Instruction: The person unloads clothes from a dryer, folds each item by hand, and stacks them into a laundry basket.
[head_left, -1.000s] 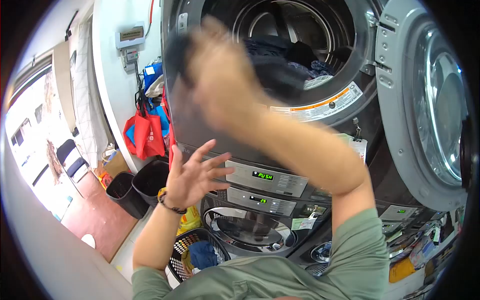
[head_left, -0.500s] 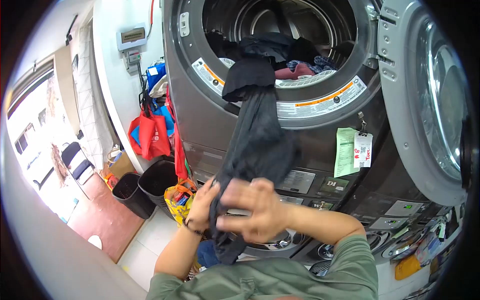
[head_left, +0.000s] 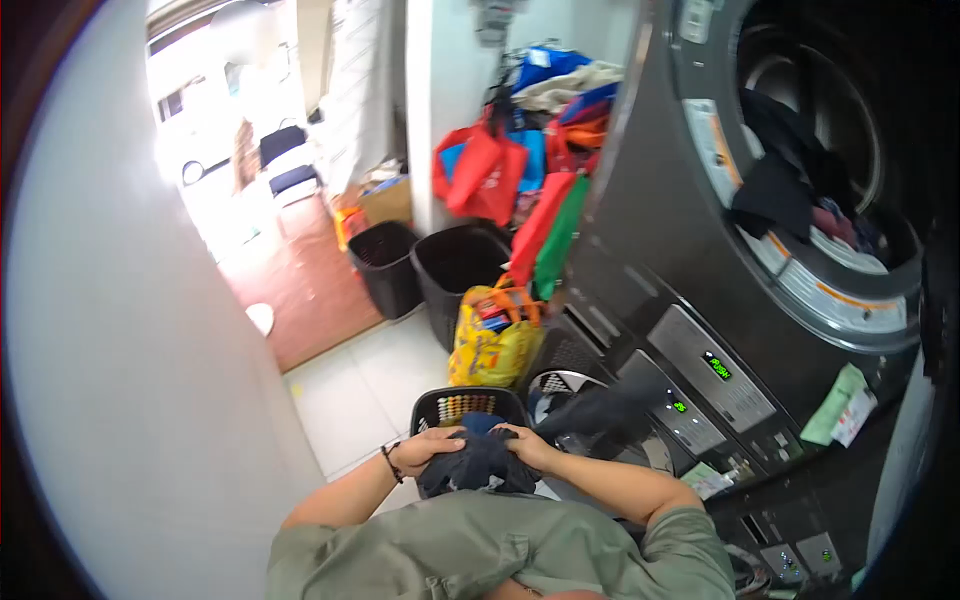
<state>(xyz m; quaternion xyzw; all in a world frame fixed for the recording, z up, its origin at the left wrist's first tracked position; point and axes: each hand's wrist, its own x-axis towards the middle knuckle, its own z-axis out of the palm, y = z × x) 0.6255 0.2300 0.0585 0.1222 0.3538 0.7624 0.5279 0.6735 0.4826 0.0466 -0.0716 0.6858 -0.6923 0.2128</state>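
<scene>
Low in front of my body, a dark garment [head_left: 478,462] is bunched between my two hands. My left hand [head_left: 430,451], with a dark bracelet at the wrist, grips its left side. Its right side is pinched by my right hand [head_left: 530,449]. A blurred dark part of cloth [head_left: 610,405] stretches off to the right. Beneath the garment is a black laundry basket [head_left: 450,402] with blue cloth in it. At the upper right, dark clothes [head_left: 775,195] lie in the open drum and hang over its rim [head_left: 850,310].
A yellow bag [head_left: 490,350] stands behind the basket, near two black bins [head_left: 383,275]. Red and blue bags [head_left: 485,180] hang on the wall. The stacked machines [head_left: 640,240] fill the right side; a pale wall [head_left: 120,350] is at the left.
The view has turned left. My hands have pulled the dark garment down and away from the drum, and it is now bunched over the basket. My left hand, open at first, has closed on it.
</scene>
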